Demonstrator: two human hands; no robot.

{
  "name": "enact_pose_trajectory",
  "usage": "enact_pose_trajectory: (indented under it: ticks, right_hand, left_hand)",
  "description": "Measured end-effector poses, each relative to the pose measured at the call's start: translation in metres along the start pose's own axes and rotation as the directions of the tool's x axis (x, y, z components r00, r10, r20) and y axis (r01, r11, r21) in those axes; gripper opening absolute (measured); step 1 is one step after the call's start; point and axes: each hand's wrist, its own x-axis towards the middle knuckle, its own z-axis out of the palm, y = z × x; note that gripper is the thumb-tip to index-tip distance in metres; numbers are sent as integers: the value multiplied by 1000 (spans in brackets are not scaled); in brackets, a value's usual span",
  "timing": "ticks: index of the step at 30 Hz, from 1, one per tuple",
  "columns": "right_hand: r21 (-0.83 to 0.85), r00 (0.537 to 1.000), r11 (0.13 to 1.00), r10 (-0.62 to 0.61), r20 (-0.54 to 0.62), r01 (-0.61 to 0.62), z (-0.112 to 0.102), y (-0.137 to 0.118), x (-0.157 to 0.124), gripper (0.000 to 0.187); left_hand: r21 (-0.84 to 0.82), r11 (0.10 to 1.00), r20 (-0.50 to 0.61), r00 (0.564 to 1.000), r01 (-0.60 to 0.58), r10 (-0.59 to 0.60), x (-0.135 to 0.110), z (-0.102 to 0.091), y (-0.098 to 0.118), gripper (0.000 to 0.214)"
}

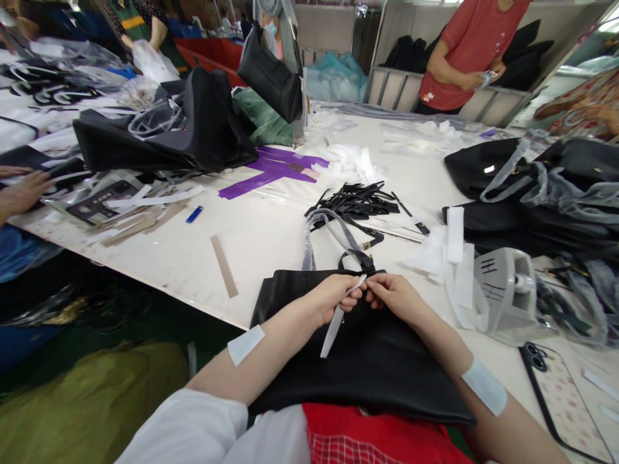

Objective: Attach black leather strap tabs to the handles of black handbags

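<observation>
A black handbag (377,367) lies in front of me, partly over the table edge and against my body. Its handle (308,241), wrapped in see-through plastic, stands up behind the top edge. My left hand (342,298) is closed around a pale, narrow strip (331,335) that hangs down over the bag. Close beside it, at the bag's top edge, the fingers of my right hand (385,291) are pinched together near the strip's upper end. What they grip is hidden. A small black strap loop (356,256) rises just behind both hands.
Black straps (358,201) lie piled beyond the bag. To the right are a grey tape dispenser (507,290), a phone (565,393) and wrapped black bags (546,222). Purple strips (275,169) and a blue cutter (194,214) lie left. A person in a red shirt (464,51) stands opposite.
</observation>
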Motion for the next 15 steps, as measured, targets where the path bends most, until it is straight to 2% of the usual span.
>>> enact_pose_trajectory:
  ticks: [2, 4, 6, 9, 11, 13, 14, 15]
  right_hand:
    - [-28, 1000, 999, -22, 4, 22, 1, 0, 1, 21]
    - [-48, 1000, 998, -31, -3, 31, 1, 0, 3, 19]
    - [-64, 1000, 998, 1, -9, -1, 2, 2, 5, 19]
    - [-94, 998, 993, 66, -6, -66, 4, 5, 9, 17]
    - [-107, 998, 992, 66, -11, -67, 5, 5, 10, 21]
    - [-109, 1000, 994, 30, -10, -31, 2, 5, 8, 26]
    - [-115, 999, 993, -4, -32, 0, -1, 5, 6, 27]
    - [-120, 996, 992, -44, -79, 35, -6, 5, 4, 27]
  left_hand:
    - [-189, 971, 146, 982, 143, -116, 1, -2, 1, 15]
    - [-292, 931, 242, 959, 219, -150, 3, -5, 0, 18]
    - [-320, 915, 287, 945, 247, -155, 5, -6, -2, 18]
    - [-251, 937, 309, 937, 244, -162, 8, -4, -7, 17]
    - [-112, 981, 240, 963, 156, -126, 7, 0, -8, 18]
    - [191, 981, 111, 994, -16, -5, 2, 2, -5, 25]
    - [407, 906, 58, 993, -118, 103, -3, 1, 0, 27]
    - [626, 754, 24, 971, -200, 238, -9, -2, 6, 29]
